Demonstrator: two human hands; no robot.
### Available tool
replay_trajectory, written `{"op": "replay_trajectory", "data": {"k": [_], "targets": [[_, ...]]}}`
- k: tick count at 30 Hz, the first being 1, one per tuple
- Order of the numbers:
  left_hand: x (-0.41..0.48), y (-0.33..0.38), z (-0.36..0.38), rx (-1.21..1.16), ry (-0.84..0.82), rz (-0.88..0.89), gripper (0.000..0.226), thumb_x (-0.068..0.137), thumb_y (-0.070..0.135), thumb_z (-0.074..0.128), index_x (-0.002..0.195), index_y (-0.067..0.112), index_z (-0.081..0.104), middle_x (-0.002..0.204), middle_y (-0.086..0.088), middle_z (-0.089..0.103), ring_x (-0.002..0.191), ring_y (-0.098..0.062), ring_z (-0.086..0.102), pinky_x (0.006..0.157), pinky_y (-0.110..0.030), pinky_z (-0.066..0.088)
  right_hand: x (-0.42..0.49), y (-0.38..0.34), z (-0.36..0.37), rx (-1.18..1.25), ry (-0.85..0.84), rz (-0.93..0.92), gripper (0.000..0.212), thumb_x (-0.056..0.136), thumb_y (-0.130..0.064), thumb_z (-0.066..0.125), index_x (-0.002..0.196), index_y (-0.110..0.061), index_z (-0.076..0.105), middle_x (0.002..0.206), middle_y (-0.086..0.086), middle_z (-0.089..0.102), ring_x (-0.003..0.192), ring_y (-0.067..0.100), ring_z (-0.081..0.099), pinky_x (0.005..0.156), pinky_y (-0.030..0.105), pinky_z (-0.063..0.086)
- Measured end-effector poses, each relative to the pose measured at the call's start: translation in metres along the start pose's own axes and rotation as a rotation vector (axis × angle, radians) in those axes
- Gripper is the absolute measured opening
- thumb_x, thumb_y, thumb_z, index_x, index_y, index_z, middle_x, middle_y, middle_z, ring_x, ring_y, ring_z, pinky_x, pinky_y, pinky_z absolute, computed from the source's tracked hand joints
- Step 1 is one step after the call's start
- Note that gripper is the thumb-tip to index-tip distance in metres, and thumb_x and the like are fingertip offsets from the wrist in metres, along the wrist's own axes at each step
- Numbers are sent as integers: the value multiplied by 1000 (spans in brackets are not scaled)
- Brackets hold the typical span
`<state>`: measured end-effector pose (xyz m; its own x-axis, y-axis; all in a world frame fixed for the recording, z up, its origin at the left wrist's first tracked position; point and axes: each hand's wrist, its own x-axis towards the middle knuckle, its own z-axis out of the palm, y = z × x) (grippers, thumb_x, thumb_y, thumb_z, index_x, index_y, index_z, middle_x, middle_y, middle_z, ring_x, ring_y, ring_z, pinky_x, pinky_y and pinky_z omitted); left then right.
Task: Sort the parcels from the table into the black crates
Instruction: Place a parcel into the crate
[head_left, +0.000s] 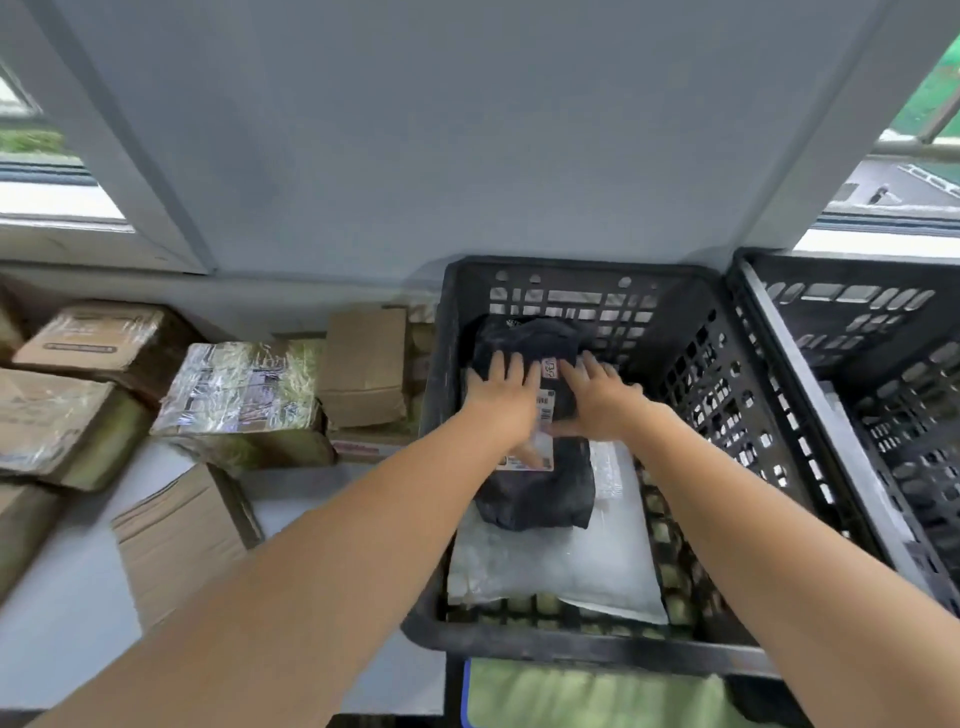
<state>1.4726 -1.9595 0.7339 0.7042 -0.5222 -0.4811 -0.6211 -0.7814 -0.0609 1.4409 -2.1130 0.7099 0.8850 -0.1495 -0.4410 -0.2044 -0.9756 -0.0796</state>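
Nearest the camera, a blurred pale green thing (571, 696) lay below the near rim of a black crate (519, 644); what it was could not be told. Inside that crate, a white plastic mailer (561, 561) lay flat on the floor at the near end. A dark plastic-wrapped parcel (535, 493) rested on top of it and reached toward the far wall, with a white shipping label (545, 410) on its upper face.

Both bare forearms reached into the crate. The left hand (501, 387) lay palm down on the dark parcel with its fingers straight and spread, gripping nothing. The right hand (597, 395) lay beside it in the same way, flat on the parcel with the fingers extended, and the label showed between the two.

To the right, touching the first, stood a second black crate (857, 312). A pale flat item (852, 457) leaned along its left wall, too blurred to name.

To the left, the grey table (67, 613) carried the unsorted parcels: a plain cardboard box (176, 535) nearest, a film-wrapped parcel (244, 395) behind it, a taped box (47, 421) at the left edge, and a small brown carton (363, 369) just beside the crate. Behind everything rose a grey wall (467, 130).
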Motion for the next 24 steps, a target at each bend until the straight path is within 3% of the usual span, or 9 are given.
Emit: {"op": "replay_trajectory", "data": {"k": [3,6,15,24], "targets": [[-23,-18,-27,-3,149,13,133,71,70,71,156,11,-13,165,-14,-11,151,-37,-11,118,-63,12,-6,-8,-31,42,130,6,86,95,-61,48,158,-29,1,167,4,-5,152,33,2,115,65,20],[-50,-48,-46,-29,256,-35,126,75,74,64,157,14,-11,165,-12,-11,151,-36,-10,119,-61,13,-15,-33,-57,58,234,-43,83,97,-60,45,158,-28,0,167,5,-1,152,32,1,117,62,19],[-124,-147,-55,-79,361,-153,117,82,72,58,157,19,-13,165,-11,-15,151,-36,-11,119,-60,13,-56,-141,-96,-11,376,-128,83,95,-65,41,158,-29,1,167,1,-3,153,27,2,116,65,14],[-211,-302,16,-118,386,-235,117,80,74,57,157,19,-12,166,-9,-10,152,-33,-10,118,-58,17,-80,-309,-74,-77,418,-188,84,95,-66,39,158,-27,0,166,2,-4,152,29,3,118,59,16]]}}
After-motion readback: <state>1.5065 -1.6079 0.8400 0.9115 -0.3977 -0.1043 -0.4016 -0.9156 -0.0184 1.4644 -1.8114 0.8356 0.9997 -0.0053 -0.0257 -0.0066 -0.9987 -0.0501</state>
